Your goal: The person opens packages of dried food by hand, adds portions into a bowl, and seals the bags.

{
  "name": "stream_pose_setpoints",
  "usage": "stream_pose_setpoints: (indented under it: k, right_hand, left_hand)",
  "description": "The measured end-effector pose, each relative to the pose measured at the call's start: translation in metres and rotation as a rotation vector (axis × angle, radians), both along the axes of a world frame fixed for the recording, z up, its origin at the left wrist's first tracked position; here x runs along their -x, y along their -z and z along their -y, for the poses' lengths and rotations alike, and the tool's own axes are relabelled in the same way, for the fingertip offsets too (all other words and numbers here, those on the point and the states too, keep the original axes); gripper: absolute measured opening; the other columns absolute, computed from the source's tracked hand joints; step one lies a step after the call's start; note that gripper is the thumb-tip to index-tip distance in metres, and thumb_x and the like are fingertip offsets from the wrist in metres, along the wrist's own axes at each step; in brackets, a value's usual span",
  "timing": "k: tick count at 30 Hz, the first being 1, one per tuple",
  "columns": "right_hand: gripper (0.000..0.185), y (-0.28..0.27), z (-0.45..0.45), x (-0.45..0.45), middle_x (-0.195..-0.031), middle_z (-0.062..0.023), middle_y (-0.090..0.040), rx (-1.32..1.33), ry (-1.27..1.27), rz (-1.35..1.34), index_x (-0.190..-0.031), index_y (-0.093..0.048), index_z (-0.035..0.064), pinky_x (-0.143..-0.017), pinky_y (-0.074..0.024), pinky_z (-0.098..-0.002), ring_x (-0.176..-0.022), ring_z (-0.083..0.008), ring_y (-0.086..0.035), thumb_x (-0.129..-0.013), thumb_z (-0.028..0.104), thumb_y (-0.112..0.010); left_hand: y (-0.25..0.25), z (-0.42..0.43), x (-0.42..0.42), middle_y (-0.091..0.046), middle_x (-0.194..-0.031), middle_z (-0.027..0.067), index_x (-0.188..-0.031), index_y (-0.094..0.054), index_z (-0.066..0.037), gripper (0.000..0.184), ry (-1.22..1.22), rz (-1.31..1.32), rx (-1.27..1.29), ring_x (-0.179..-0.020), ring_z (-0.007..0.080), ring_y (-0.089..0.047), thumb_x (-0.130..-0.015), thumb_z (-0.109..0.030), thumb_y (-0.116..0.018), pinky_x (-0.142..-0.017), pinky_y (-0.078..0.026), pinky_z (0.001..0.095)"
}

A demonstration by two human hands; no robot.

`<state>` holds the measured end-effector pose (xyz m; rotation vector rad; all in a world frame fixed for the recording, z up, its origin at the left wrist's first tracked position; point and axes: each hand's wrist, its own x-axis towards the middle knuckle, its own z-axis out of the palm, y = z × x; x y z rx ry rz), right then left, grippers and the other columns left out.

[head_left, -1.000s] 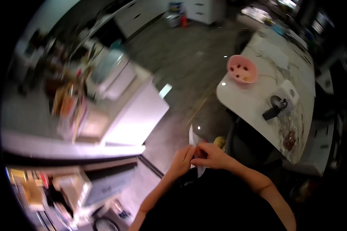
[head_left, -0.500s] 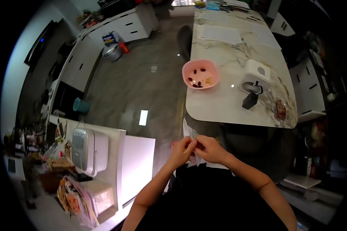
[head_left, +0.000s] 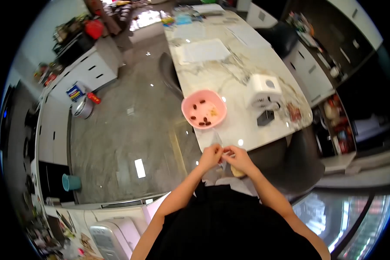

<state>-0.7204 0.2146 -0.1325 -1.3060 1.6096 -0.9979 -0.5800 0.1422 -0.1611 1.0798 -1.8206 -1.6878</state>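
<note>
My left hand [head_left: 211, 157] and my right hand [head_left: 238, 158] meet in front of my body, fingers pinched on a thin white packet [head_left: 216, 138]. The packet's upper end sticks up between them, and its print is too small to read. Just beyond my hands, near the table's corner, a pink bowl [head_left: 209, 100] holds several dark red, date-like pieces and some small yellowish bits. Something yellow [head_left: 237, 172] shows below my right hand; what it is I cannot make out.
The marble-patterned table [head_left: 242, 134] carries a white device [head_left: 264, 89], a dark block [head_left: 265, 118], a reddish packet [head_left: 294, 112] and papers [head_left: 203, 51]. A dark chair [head_left: 290, 167] stands at its near right. On the left are a teal bin [head_left: 71, 182] and a metal pot [head_left: 83, 108].
The view has swung so that the table and pink bowl lie nearer, straight ahead of my hands. Both hands still pinch the white packet, now close to the table's edge.
</note>
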Motion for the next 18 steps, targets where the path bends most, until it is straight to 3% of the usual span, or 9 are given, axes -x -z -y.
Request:
stream_pose_setpoints:
  k: [2, 5, 6, 7, 8, 11, 14, 18]
  right_hand:
    - [0.022, 0.036, 0.000, 0.013, -0.077, -0.0112, -0.065, -0.053, 0.115, 0.005, -0.092, -0.062, -0.0011, -0.063, -0.0482, -0.0275, -0.069, -0.0153, -0.061, -0.079, 0.017, -0.063]
    - [0.020, 0.058, 0.001, 0.037, -0.074, -0.0092, -0.065, -0.146, 0.317, -0.081, -0.090, -0.062, -0.0006, -0.063, -0.0478, -0.0272, -0.068, -0.0141, -0.060, -0.079, 0.017, -0.063]
    - [0.019, 0.061, 0.002, 0.043, -0.073, -0.0083, -0.064, -0.151, 0.323, 0.108, -0.088, -0.062, -0.0007, -0.063, -0.0477, -0.0270, -0.068, -0.0136, -0.060, -0.078, 0.016, -0.064]
    - [0.019, 0.059, 0.005, 0.046, -0.072, -0.0073, -0.064, -0.156, 0.321, 0.299, -0.086, -0.061, -0.0007, -0.063, -0.0476, -0.0268, -0.067, -0.0132, -0.059, -0.078, 0.016, -0.065]
    - [0.019, 0.046, 0.009, 0.041, -0.072, -0.0073, -0.064, -0.174, 0.315, 0.312, -0.086, -0.061, -0.0007, -0.063, -0.0476, -0.0268, -0.067, -0.0132, -0.059, -0.078, 0.016, -0.065]
    - [0.023, -0.007, 0.024, 0.019, -0.072, -0.0074, -0.062, -0.133, 0.015, 0.164, -0.083, -0.059, -0.0018, -0.062, -0.0483, -0.0268, -0.065, -0.0132, -0.059, -0.074, 0.016, -0.069]
    - [0.024, -0.004, 0.029, 0.016, -0.071, -0.0089, -0.062, -0.064, -0.002, 0.005, -0.082, -0.059, -0.0022, -0.062, -0.0489, -0.0275, -0.064, -0.0151, -0.060, -0.072, 0.016, -0.070]
    - [0.025, 0.005, 0.032, 0.019, -0.069, -0.0097, -0.062, -0.101, 0.043, 0.100, -0.079, -0.060, -0.0026, -0.060, -0.0493, -0.0269, -0.061, -0.0158, -0.060, -0.069, 0.017, -0.072]
  left_hand:
    - [0.013, 0.003, -0.003, -0.057, -0.055, 0.0085, -0.073, -0.053, 0.003, 0.023, 0.006, -0.060, -0.136, -0.047, 0.0133, -0.057, -0.088, -0.015, -0.052, -0.044, -0.046, 0.0268]
    - [0.013, 0.009, -0.003, -0.056, -0.055, 0.0074, -0.069, -0.050, 0.003, 0.023, 0.002, -0.019, -0.070, -0.047, 0.0112, -0.056, -0.085, -0.012, -0.057, -0.042, -0.046, 0.0264]
    - [0.016, 0.012, -0.001, -0.056, -0.055, 0.0074, -0.069, -0.050, 0.003, 0.023, 0.007, -0.011, -0.080, -0.047, 0.0112, -0.056, -0.085, -0.012, -0.057, -0.042, -0.046, 0.0264]
    - [0.019, 0.016, 0.001, -0.055, -0.055, 0.0062, -0.069, -0.050, 0.002, 0.024, 0.010, -0.009, -0.103, -0.047, 0.0106, -0.055, -0.086, -0.013, -0.057, -0.042, -0.046, 0.0261]
    - [0.021, 0.017, 0.001, -0.055, -0.055, 0.0049, -0.070, -0.050, 0.002, 0.025, 0.008, -0.003, -0.130, -0.047, 0.0100, -0.054, -0.087, -0.014, -0.057, -0.043, -0.046, 0.0258]
    - [0.017, 0.015, 0.006, -0.054, -0.058, 0.0033, -0.072, -0.050, 0.001, 0.025, 0.006, -0.103, -0.300, -0.050, 0.0098, -0.053, -0.089, -0.017, -0.056, -0.047, -0.047, 0.0250]
    - [0.016, 0.015, 0.009, -0.056, -0.065, 0.0036, -0.076, -0.051, 0.000, 0.026, -0.015, -0.168, -0.397, -0.056, 0.0102, -0.055, -0.091, -0.020, -0.053, -0.052, -0.048, 0.0246]
    - [0.023, 0.014, 0.006, -0.056, -0.077, 0.0047, -0.083, -0.051, 0.001, 0.025, 0.009, -0.308, -0.470, -0.068, 0.0115, -0.057, -0.094, -0.021, -0.046, -0.061, -0.051, 0.0257]
